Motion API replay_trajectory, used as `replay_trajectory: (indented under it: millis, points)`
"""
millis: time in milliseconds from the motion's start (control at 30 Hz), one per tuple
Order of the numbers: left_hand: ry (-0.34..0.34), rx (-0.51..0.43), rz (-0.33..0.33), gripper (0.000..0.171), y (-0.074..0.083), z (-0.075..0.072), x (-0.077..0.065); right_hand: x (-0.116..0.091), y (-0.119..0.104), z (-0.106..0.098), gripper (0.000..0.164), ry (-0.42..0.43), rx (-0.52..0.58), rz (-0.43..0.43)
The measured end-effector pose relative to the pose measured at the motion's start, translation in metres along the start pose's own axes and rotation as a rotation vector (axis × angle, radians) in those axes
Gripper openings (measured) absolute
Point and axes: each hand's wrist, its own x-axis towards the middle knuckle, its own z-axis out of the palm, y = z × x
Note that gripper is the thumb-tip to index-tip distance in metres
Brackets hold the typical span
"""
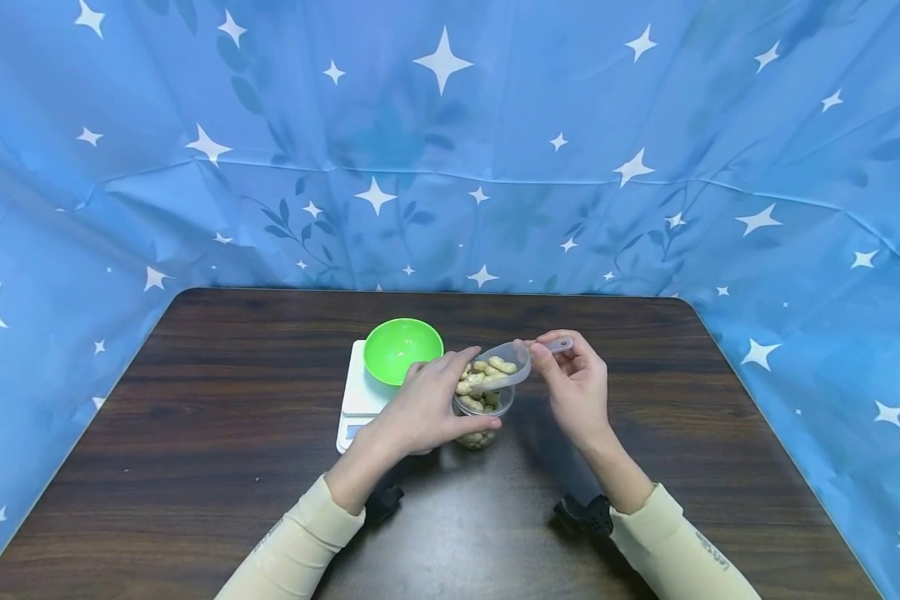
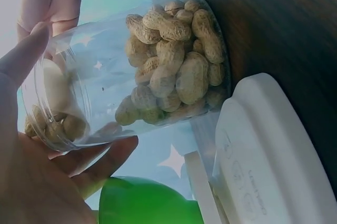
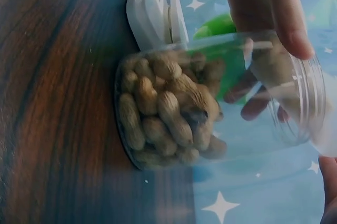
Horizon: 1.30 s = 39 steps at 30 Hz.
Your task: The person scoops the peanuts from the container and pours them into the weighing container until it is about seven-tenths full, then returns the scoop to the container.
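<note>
A clear jar (image 2: 105,81) of unshelled peanuts stands upright on the table, its lower part filled with them in both wrist views. My left hand (image 1: 423,408) holds the jar near its rim, thumb on the near side and fingers around the far side. Between finger and thumb, my right hand (image 1: 581,387) pinches the handle of a translucent scoop (image 1: 523,367). Several peanuts (image 1: 501,365) lie in the scoop, whose bowl tilts over the jar's mouth and dips partly inside it.
Left of the jar sits a white kitchen scale (image 1: 354,392) carrying a green bowl (image 1: 401,346); my left hand overlaps both in the head view. The dark wooden table (image 1: 195,433) ends at a blue star-patterned cloth (image 1: 495,225) behind. A black device (image 1: 588,514) is strapped to each wrist.
</note>
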Motion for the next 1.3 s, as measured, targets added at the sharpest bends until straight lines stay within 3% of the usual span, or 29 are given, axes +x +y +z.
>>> replay_trajectory:
  millis: [133,367,600,1000,1300]
  points:
    - [0.003,0.015,-0.003,0.102,0.002,0.001,0.001,-0.002,0.002,0.002,0.014,0.021,0.033,0.011]
    - [0.006,0.023,0.005,0.101,0.003,0.001,0.006,-0.006,0.005,0.007,0.014,-0.012,0.052,0.025]
    - [0.018,0.006,-0.007,0.111,0.002,-0.001,0.012,-0.003,0.008,0.007,0.009,0.078,0.191,0.058]
    - [0.058,0.047,0.040,0.117,0.003,-0.003,0.017,-0.001,0.013,0.004,0.018,0.171,0.346,0.101]
    - [0.046,0.047,0.055,0.112,0.005,-0.004,0.017,-0.002,0.012,-0.006,0.004,0.250,0.397,0.184]
